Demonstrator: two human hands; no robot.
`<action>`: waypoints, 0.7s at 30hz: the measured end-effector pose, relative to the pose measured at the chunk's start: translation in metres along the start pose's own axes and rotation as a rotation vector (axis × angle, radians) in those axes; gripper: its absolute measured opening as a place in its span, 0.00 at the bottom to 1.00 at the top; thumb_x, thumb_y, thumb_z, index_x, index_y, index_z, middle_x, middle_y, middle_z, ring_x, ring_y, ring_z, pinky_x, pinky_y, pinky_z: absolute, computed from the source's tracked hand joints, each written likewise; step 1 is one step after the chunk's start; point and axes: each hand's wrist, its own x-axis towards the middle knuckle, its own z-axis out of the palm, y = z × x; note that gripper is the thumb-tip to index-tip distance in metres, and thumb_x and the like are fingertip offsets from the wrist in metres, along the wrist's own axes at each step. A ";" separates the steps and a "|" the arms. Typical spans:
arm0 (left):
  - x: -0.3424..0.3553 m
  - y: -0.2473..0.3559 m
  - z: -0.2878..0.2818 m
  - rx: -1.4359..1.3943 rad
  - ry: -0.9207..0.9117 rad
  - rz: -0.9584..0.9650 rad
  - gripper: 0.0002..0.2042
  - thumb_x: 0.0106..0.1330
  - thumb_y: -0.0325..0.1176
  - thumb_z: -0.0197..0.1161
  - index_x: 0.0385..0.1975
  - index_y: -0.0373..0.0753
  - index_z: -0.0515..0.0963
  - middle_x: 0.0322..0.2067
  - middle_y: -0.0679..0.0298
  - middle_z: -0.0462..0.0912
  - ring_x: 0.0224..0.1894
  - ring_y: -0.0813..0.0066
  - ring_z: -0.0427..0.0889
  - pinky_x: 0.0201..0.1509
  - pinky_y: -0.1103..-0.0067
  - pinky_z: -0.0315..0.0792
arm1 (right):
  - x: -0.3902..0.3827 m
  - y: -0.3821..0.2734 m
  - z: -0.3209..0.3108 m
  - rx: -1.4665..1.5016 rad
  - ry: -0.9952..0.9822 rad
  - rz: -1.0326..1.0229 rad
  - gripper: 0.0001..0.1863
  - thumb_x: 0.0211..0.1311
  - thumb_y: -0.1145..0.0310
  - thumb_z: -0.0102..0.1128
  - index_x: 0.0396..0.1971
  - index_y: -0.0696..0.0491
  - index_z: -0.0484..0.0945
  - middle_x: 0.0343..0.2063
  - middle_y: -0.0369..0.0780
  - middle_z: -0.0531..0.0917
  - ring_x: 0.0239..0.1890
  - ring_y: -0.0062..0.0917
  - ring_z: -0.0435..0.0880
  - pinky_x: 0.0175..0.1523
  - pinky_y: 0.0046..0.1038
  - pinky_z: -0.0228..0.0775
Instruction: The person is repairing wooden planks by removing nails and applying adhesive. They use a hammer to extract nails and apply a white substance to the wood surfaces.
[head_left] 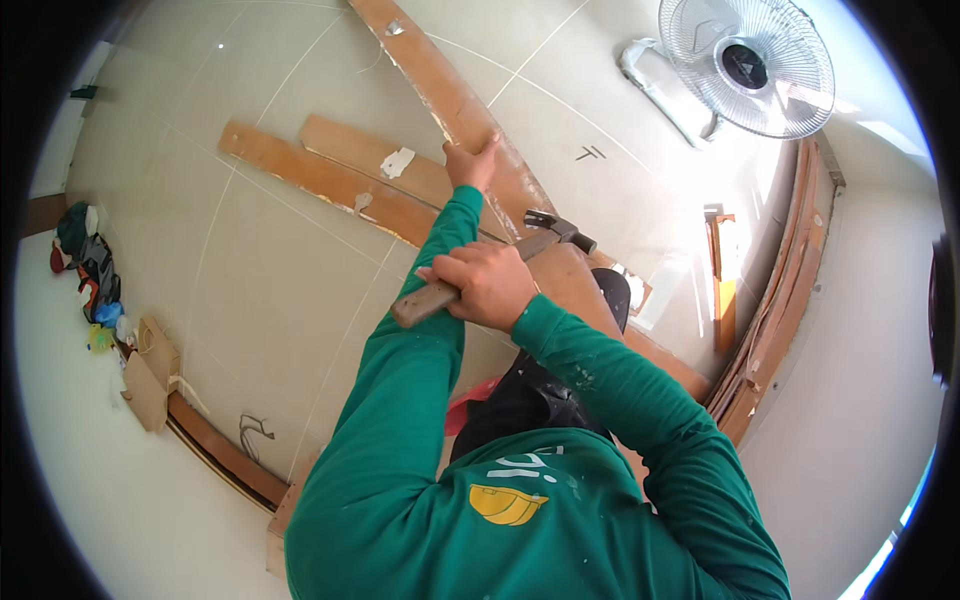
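Green long sleeves fill the lower middle of the view, both forearms reaching up and away over the pale tiled floor point(250, 270). Far to the left, against the wall, lies a heap of coloured bags point(90, 275), and just below it a brown paper bag point(148, 378) beside a dark strip of skirting board point(225, 455). Further in, two short wooden planks point(340, 180) lie side by side on the tiles, with scraps of white stuck to them. The left hand point(470, 163) presses down flat on a long wooden board point(450, 95) that runs diagonally across the floor, fingers together on its edge. Just beside and below it, the right hand point(488, 285) is clamped around the wooden handle of a claw hammer point(500, 265), whose dark head hangs over the same long board. At the upper right stands a white pedestal fan point(750, 65), and below it a stack of curved wooden strips point(790, 270) leans along the wall.
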 end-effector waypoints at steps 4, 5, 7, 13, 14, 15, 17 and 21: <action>0.013 -0.019 -0.001 -0.033 0.038 0.064 0.41 0.58 0.47 0.81 0.56 0.21 0.65 0.51 0.35 0.82 0.53 0.43 0.85 0.57 0.61 0.80 | 0.070 0.010 -0.060 0.173 0.001 0.411 0.09 0.59 0.62 0.74 0.33 0.51 0.87 0.21 0.35 0.84 0.24 0.29 0.83 0.33 0.34 0.75; 0.017 -0.019 0.006 -0.048 0.026 0.089 0.40 0.58 0.47 0.81 0.56 0.21 0.65 0.50 0.35 0.81 0.52 0.44 0.85 0.57 0.61 0.80 | 0.092 0.029 -0.074 0.368 0.013 0.554 0.12 0.62 0.60 0.74 0.31 0.54 0.86 0.18 0.34 0.81 0.20 0.25 0.80 0.30 0.32 0.73; 0.032 -0.029 0.004 -0.185 0.006 0.178 0.40 0.58 0.46 0.81 0.55 0.20 0.65 0.50 0.35 0.81 0.52 0.45 0.85 0.57 0.61 0.80 | 0.123 0.068 -0.078 0.562 0.120 0.545 0.19 0.64 0.55 0.74 0.25 0.56 0.82 0.16 0.32 0.76 0.17 0.18 0.72 0.24 0.29 0.67; 0.009 -0.008 -0.002 -0.094 -0.021 0.090 0.39 0.57 0.45 0.82 0.53 0.20 0.65 0.49 0.34 0.81 0.52 0.43 0.85 0.58 0.61 0.80 | 0.139 0.161 -0.114 1.002 0.189 0.956 0.24 0.70 0.55 0.70 0.22 0.45 0.64 0.14 0.26 0.61 0.14 0.16 0.59 0.20 0.26 0.54; 0.009 -0.008 -0.002 -0.089 -0.007 0.094 0.39 0.57 0.45 0.82 0.53 0.21 0.65 0.49 0.34 0.81 0.52 0.42 0.85 0.57 0.61 0.80 | 0.136 0.185 -0.118 1.098 0.235 1.015 0.23 0.72 0.55 0.67 0.23 0.44 0.63 0.15 0.26 0.59 0.14 0.16 0.57 0.21 0.26 0.54; 0.009 -0.010 -0.001 -0.083 0.002 0.096 0.39 0.57 0.45 0.82 0.52 0.21 0.65 0.49 0.34 0.81 0.52 0.42 0.85 0.57 0.61 0.80 | 0.125 0.213 -0.119 1.192 0.284 1.078 0.23 0.74 0.55 0.65 0.24 0.43 0.62 0.15 0.25 0.57 0.15 0.16 0.56 0.22 0.26 0.54; 0.012 -0.008 0.003 -0.066 -0.012 0.113 0.38 0.57 0.45 0.82 0.52 0.20 0.65 0.49 0.34 0.81 0.52 0.41 0.84 0.57 0.61 0.80 | 0.085 0.270 -0.120 1.218 0.500 1.218 0.20 0.74 0.57 0.64 0.28 0.45 0.63 0.16 0.28 0.57 0.16 0.18 0.57 0.24 0.29 0.57; 0.012 -0.008 0.000 -0.020 -0.001 0.084 0.39 0.57 0.45 0.81 0.52 0.20 0.65 0.48 0.33 0.82 0.51 0.40 0.85 0.55 0.60 0.80 | 0.080 0.254 -0.123 1.213 0.580 1.164 0.17 0.74 0.58 0.63 0.29 0.48 0.66 0.16 0.29 0.59 0.15 0.20 0.59 0.23 0.31 0.59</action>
